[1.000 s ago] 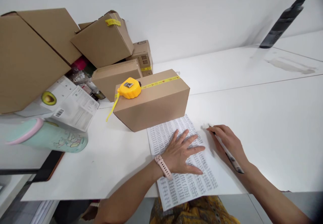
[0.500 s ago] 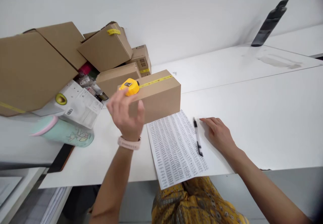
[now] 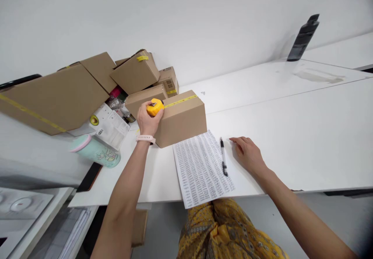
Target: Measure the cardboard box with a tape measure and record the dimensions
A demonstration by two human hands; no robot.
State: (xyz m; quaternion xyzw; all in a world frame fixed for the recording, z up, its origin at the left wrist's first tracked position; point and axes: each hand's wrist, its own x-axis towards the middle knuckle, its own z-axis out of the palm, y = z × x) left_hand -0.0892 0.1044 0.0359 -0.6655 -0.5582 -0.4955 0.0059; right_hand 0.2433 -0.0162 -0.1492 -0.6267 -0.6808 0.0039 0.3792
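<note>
My left hand (image 3: 147, 118) is closed around a yellow tape measure (image 3: 155, 106) that sits on the near left corner of a cardboard box (image 3: 182, 119). Yellow tape (image 3: 180, 100) runs along the top of that box. My right hand (image 3: 248, 154) lies flat and open on the white table (image 3: 291, 134), holding nothing. A black and white pen (image 3: 223, 156) lies just left of it, on the edge of a printed sheet (image 3: 201, 167) covered in small rows of text.
A pile of several cardboard boxes (image 3: 67, 95) fills the back left, with a white printed carton (image 3: 112, 125) and a mint green bottle (image 3: 94, 152) lying on its side in front. A dark object (image 3: 303, 37) leans on the wall at far right.
My left hand left the printed sheet, rose to the box and closed on the tape measure. My right hand let go of the pen, which now lies on the sheet.
</note>
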